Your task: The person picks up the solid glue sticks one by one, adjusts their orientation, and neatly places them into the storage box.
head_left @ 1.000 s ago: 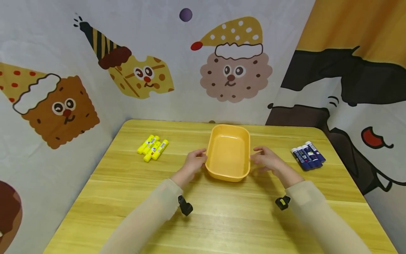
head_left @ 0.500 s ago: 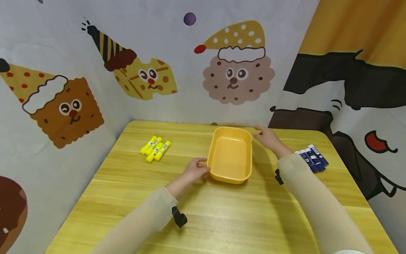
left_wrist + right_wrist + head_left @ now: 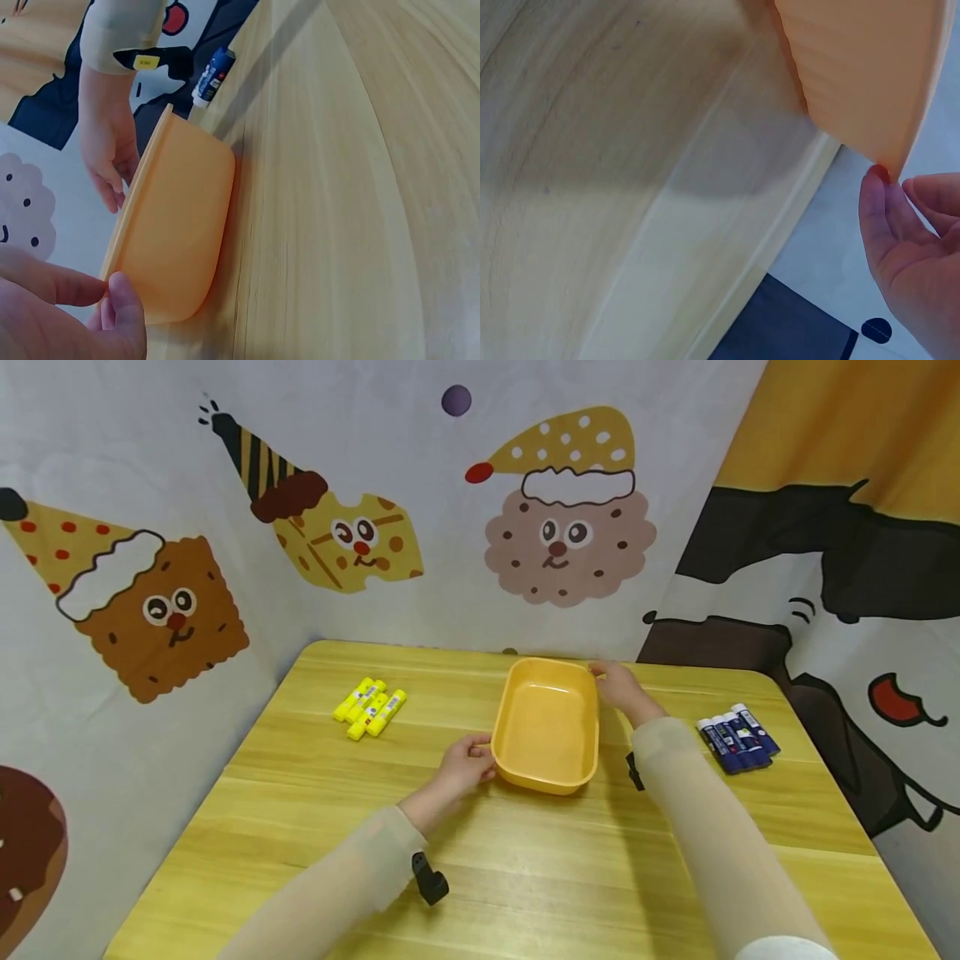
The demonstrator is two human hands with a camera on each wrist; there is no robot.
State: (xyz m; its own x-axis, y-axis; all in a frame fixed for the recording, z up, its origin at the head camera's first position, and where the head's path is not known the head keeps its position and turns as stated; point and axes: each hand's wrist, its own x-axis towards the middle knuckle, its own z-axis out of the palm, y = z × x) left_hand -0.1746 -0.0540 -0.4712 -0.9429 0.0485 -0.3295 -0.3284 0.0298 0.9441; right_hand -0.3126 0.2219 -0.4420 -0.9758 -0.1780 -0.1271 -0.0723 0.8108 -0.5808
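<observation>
The left hand, nearest, has thumb and finger nipped on the rim of an orange tub by its near left corner. That tub sits upright toward the back of the table, its smooth floor in full view. The right hand pinches the far right corner. Yellow glue sticks lie bunched off left, blue glue sticks well apart to the right. Beyond the grained wood, I see a pale wall printed with cartoon snacks in hats.

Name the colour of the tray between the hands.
The tray is yellow-orange, seen best in the head view.
</observation>
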